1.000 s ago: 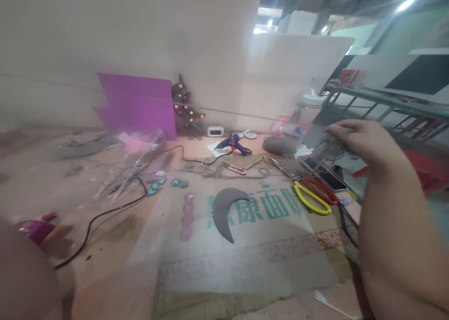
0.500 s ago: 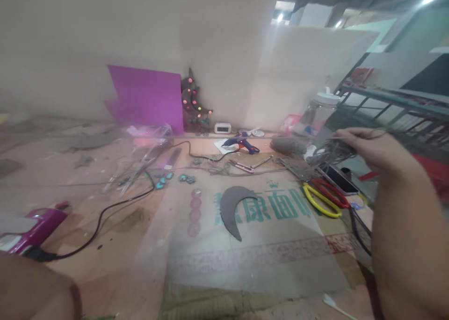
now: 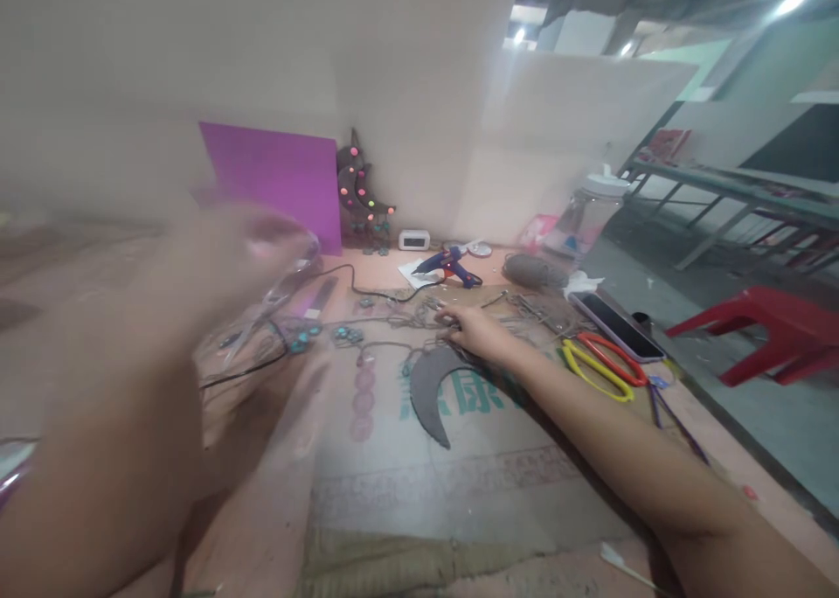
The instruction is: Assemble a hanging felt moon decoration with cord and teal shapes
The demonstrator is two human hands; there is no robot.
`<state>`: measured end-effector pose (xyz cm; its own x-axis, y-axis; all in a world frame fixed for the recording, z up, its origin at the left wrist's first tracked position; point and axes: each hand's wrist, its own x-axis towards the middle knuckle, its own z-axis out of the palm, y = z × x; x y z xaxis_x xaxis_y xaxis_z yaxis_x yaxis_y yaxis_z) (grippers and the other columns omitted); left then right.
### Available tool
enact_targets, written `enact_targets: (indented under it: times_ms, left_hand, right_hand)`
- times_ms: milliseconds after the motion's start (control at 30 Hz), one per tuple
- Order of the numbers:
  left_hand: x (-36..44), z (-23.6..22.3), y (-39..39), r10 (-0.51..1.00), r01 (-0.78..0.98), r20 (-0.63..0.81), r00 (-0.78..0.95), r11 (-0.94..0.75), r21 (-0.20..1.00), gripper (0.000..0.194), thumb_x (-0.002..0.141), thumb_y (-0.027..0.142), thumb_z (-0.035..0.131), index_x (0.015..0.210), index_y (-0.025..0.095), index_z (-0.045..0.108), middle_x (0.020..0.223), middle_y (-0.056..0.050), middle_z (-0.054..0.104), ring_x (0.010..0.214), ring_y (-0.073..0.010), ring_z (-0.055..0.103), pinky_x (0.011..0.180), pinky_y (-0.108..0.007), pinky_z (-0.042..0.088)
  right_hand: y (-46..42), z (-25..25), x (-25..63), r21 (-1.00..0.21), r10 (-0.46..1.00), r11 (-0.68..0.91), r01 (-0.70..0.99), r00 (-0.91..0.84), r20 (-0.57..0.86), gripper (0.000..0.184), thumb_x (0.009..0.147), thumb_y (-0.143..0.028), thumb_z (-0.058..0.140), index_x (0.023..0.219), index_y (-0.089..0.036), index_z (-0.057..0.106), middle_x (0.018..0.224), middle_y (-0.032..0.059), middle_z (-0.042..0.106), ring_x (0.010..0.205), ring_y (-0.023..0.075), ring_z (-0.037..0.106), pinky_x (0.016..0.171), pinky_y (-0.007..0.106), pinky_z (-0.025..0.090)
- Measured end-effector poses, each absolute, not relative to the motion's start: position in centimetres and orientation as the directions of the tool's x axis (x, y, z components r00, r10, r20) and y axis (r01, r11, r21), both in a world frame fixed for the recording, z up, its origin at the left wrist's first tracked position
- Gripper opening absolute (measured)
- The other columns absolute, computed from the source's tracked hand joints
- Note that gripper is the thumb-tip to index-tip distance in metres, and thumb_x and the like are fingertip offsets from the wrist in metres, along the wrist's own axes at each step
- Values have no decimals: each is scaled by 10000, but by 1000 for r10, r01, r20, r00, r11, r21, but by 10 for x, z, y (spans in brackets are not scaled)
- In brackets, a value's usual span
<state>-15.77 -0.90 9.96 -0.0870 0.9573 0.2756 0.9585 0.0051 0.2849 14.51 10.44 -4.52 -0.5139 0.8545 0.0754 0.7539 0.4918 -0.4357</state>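
My right hand [image 3: 473, 331] is stretched forward onto the floor mat, its fingers resting on tangled grey twine [image 3: 406, 318] just behind a dark grey crescent-shaped cut-out [image 3: 429, 388]. Whether the fingers pinch the twine I cannot make out. My left hand [image 3: 216, 266] is raised at the left, heavily smeared by motion, above a clear plastic bag [image 3: 281, 270] and a black cable [image 3: 262, 366]. Its fingers do not show clearly.
A purple sheet [image 3: 275, 178] and a decorated moon ornament [image 3: 359, 187] lean on the wall. A blue glue gun [image 3: 449, 266], twine ball [image 3: 534, 272], phone [image 3: 613, 323], yellow and red scissors [image 3: 599, 366], plastic jar [image 3: 590, 213] and red stool [image 3: 780, 327] lie to the right.
My right hand dropped from high at the right, where it held a twine bundle, down to the mat by the crescent. My left arm swung up into view, blurred.
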Motion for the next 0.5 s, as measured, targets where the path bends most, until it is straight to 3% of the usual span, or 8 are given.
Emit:
enact_targets:
  times_ms: [67,133,233,300,400,500]
  left_hand:
    - [-126,80,3,985,950,163,64,-110,291,378,942,479,478,1134,260,719,1144,-35,728,1003,-269,661,887,-409,506]
    - [-91,51,14,965,903,36,260,-256,345,404,913,469,516,1174,228,709,1121,-83,738,1003,-297,671,902,-422,497]
    - [-52,2,26,918,750,19,396,-336,569,666,827,461,652,1416,180,518,1354,-147,634,1176,-348,616,991,-454,470]
    - [-39,-21,29,892,581,22,452,-313,752,782,819,482,669,1493,192,399,1401,-152,596,1183,-310,617,977,-412,487]
    - [-33,-26,28,848,428,-47,528,-218,877,623,881,492,585,1405,167,496,1180,-127,691,957,-231,671,809,-334,526]
    - [-48,5,19,754,503,-143,641,-272,820,456,935,536,487,1112,169,691,812,-33,673,715,-160,608,653,-264,466]
  right_hand:
    - [105,-54,145,-456,860,485,746,-500,98,104,816,-204,667,907,-204,716,902,78,757,878,260,690,777,321,481]
    - [104,-51,147,-493,862,487,721,-488,137,46,810,-174,637,819,-204,670,845,59,737,835,241,671,764,315,472]
    - [99,-32,150,-555,864,495,668,-445,235,55,867,-216,547,848,-214,599,938,60,720,902,229,647,798,323,474]
    - [93,-14,151,-615,866,496,613,-402,297,112,918,-300,480,888,-229,561,1015,57,705,924,221,636,790,326,482]
    - [83,13,154,-781,896,431,452,-314,313,176,913,-431,499,903,-260,539,924,16,688,739,189,610,639,297,464]
    - [71,43,168,-848,919,392,356,-193,344,186,850,-441,589,922,-270,600,797,-6,636,646,163,558,572,267,411]
